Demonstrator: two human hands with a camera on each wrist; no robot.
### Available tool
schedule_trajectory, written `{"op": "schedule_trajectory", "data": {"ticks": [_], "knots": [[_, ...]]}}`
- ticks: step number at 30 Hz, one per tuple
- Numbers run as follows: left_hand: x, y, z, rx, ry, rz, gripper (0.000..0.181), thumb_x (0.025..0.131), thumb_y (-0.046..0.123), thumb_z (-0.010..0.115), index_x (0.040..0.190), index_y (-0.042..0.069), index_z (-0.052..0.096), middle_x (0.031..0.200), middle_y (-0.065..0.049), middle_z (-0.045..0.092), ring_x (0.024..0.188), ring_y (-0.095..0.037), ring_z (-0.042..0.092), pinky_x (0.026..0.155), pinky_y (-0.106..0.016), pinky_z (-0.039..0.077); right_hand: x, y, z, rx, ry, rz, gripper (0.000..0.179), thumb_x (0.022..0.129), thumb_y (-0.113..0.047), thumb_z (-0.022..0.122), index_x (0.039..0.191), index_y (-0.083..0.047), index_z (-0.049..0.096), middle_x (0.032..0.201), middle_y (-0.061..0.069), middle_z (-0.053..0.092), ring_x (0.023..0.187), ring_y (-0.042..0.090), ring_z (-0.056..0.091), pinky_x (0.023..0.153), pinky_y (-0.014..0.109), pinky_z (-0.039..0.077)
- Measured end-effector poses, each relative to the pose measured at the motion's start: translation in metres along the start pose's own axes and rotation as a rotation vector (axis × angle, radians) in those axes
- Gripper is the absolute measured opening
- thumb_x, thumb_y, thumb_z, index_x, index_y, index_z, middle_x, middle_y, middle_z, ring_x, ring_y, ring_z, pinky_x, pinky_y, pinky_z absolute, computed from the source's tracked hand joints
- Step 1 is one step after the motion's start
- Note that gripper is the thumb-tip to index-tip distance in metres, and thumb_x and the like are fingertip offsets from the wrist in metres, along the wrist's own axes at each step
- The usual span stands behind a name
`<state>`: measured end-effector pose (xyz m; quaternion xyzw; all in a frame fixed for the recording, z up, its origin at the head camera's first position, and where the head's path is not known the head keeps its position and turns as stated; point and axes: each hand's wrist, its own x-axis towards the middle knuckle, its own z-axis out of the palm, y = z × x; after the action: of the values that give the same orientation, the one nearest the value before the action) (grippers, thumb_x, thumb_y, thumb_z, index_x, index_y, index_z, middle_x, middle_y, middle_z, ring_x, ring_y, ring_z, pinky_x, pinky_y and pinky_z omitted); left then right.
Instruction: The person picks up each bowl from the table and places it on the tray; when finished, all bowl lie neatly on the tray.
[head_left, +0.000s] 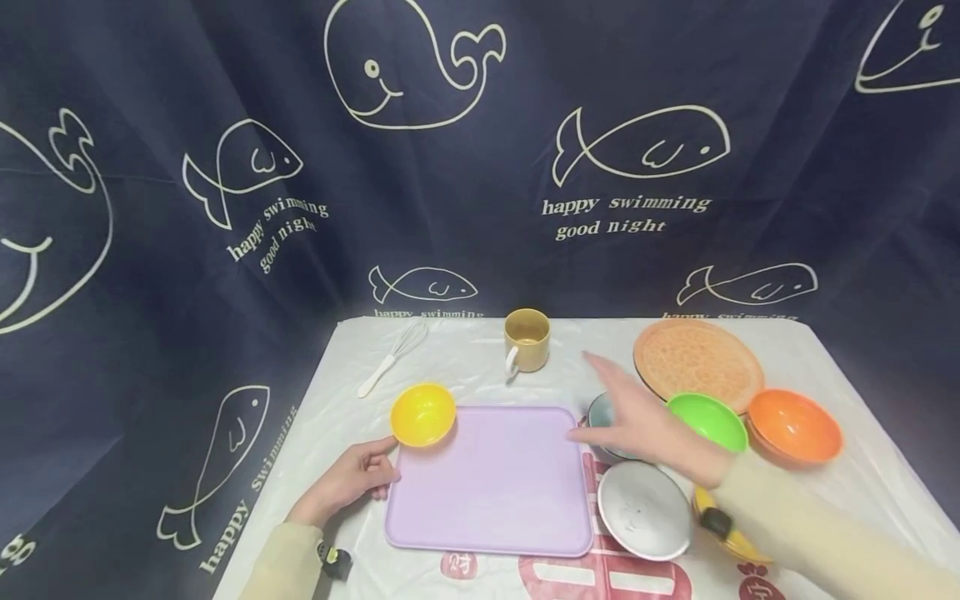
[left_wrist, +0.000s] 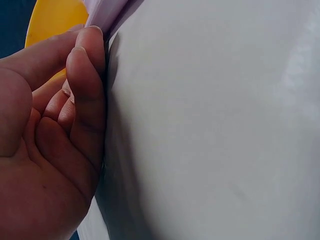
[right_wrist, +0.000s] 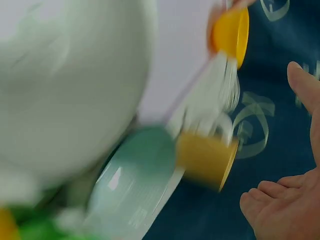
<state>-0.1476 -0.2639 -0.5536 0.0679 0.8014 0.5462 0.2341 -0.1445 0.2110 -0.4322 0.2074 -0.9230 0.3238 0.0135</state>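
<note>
At the left edge of a lilac tray (head_left: 491, 483), my left hand (head_left: 352, 479) pinches the rim between thumb and fingers; in the left wrist view the fingertips (left_wrist: 90, 40) meet the tray's edge. A yellow bowl (head_left: 423, 415) overlaps the tray's upper left corner, right by the left index finger. My right hand (head_left: 637, 417) is spread and holds nothing, above a teal bowl (head_left: 600, 412) that it partly hides. In the right wrist view its fingers extend near the mustard mug (right_wrist: 205, 157) and the teal bowl, with motion blur. The mug stands upright behind the tray.
A whisk (head_left: 393, 358) lies at the back left. Right of the tray are a white bowl (head_left: 645, 510), a green bowl (head_left: 708, 421), an orange bowl (head_left: 795, 425) and a round brown board (head_left: 697, 358). A yellow object (head_left: 742, 546) shows partly under the right forearm.
</note>
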Motion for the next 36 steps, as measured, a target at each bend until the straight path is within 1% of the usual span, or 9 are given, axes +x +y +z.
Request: {"op": "schedule_trajectory", "data": {"ticks": [4, 8, 12, 16, 21, 26, 33, 35, 36], "knots": [[-0.001, 0.002, 0.0, 0.009, 0.007, -0.007, 0.073, 0.094, 0.008, 0.075, 0.157, -0.004, 0.04, 0.077, -0.008, 0.065, 0.063, -0.018, 0.06, 0.061, -0.028, 0.052, -0.035, 0.049, -0.046, -0.042, 0.058, 0.142, 0.122, 0.079, -0.052, 0.088, 0.163, 0.004, 0.02, 0.163, 0.031, 0.028, 0.144, 0.056, 0.032, 0.108, 0.072, 0.029], [-0.002, 0.002, 0.0, 0.012, 0.007, -0.008, 0.073, 0.094, 0.009, 0.074, 0.157, -0.004, 0.04, 0.077, -0.008, 0.064, 0.062, -0.018, 0.059, 0.062, -0.028, 0.052, -0.068, 0.11, -0.079, -0.116, 0.128, 0.25, 0.126, 0.079, -0.048, 0.09, 0.163, 0.007, 0.014, 0.158, 0.04, 0.028, 0.136, 0.065, 0.033, 0.101, 0.078, 0.03], [-0.003, 0.0, -0.002, 0.009, 0.01, 0.001, 0.073, 0.094, 0.008, 0.075, 0.157, -0.004, 0.04, 0.075, -0.007, 0.063, 0.061, -0.017, 0.059, 0.06, -0.027, 0.052, -0.099, 0.168, -0.101, -0.186, 0.16, 0.367, 0.124, 0.08, -0.047, 0.088, 0.158, 0.016, 0.014, 0.149, 0.048, 0.029, 0.133, 0.069, 0.03, 0.1, 0.08, 0.027], [-0.003, -0.001, -0.002, 0.003, 0.001, 0.01, 0.073, 0.094, 0.008, 0.075, 0.156, -0.005, 0.04, 0.075, -0.008, 0.064, 0.061, -0.016, 0.058, 0.06, -0.026, 0.051, -0.125, 0.206, -0.108, -0.227, 0.142, 0.451, 0.121, 0.083, -0.048, 0.085, 0.152, 0.022, 0.015, 0.146, 0.051, 0.027, 0.131, 0.07, 0.028, 0.097, 0.081, 0.028], [-0.002, -0.002, -0.002, 0.01, -0.002, 0.02, 0.073, 0.093, 0.009, 0.075, 0.156, -0.005, 0.04, 0.076, -0.008, 0.064, 0.061, -0.016, 0.059, 0.059, -0.026, 0.051, -0.14, 0.223, -0.1, -0.178, 0.104, 0.473, 0.122, 0.084, -0.046, 0.084, 0.149, 0.027, 0.012, 0.14, 0.055, 0.027, 0.126, 0.072, 0.031, 0.096, 0.081, 0.028], [0.0, -0.003, -0.003, 0.015, 0.004, 0.028, 0.073, 0.094, 0.009, 0.075, 0.156, -0.006, 0.041, 0.074, -0.006, 0.064, 0.06, -0.015, 0.059, 0.059, -0.026, 0.051, -0.144, 0.226, -0.091, -0.147, 0.117, 0.429, 0.119, 0.081, -0.04, 0.088, 0.147, 0.029, 0.017, 0.136, 0.056, 0.031, 0.121, 0.069, 0.036, 0.095, 0.081, 0.029], [-0.001, -0.003, -0.003, 0.027, 0.006, 0.021, 0.072, 0.094, 0.01, 0.075, 0.156, -0.005, 0.041, 0.074, -0.006, 0.064, 0.06, -0.015, 0.059, 0.06, -0.026, 0.051, -0.147, 0.228, -0.091, -0.129, 0.122, 0.396, 0.112, 0.082, -0.034, 0.087, 0.145, 0.031, 0.02, 0.133, 0.057, 0.03, 0.12, 0.07, 0.035, 0.099, 0.081, 0.025], [-0.001, -0.002, -0.003, 0.029, 0.007, 0.014, 0.073, 0.093, 0.01, 0.076, 0.156, -0.005, 0.042, 0.074, -0.006, 0.064, 0.06, -0.016, 0.059, 0.06, -0.026, 0.052, -0.147, 0.23, -0.09, -0.133, 0.12, 0.383, 0.112, 0.08, -0.032, 0.088, 0.143, 0.032, 0.022, 0.131, 0.058, 0.032, 0.118, 0.07, 0.037, 0.098, 0.081, 0.027], [-0.001, -0.001, -0.003, 0.031, 0.008, 0.01, 0.073, 0.093, 0.011, 0.076, 0.156, -0.004, 0.042, 0.074, -0.007, 0.064, 0.06, -0.016, 0.059, 0.061, -0.027, 0.052, -0.147, 0.231, -0.09, -0.13, 0.121, 0.376, 0.111, 0.079, -0.032, 0.089, 0.143, 0.031, 0.023, 0.131, 0.057, 0.033, 0.118, 0.068, 0.038, 0.102, 0.078, 0.026]]}}
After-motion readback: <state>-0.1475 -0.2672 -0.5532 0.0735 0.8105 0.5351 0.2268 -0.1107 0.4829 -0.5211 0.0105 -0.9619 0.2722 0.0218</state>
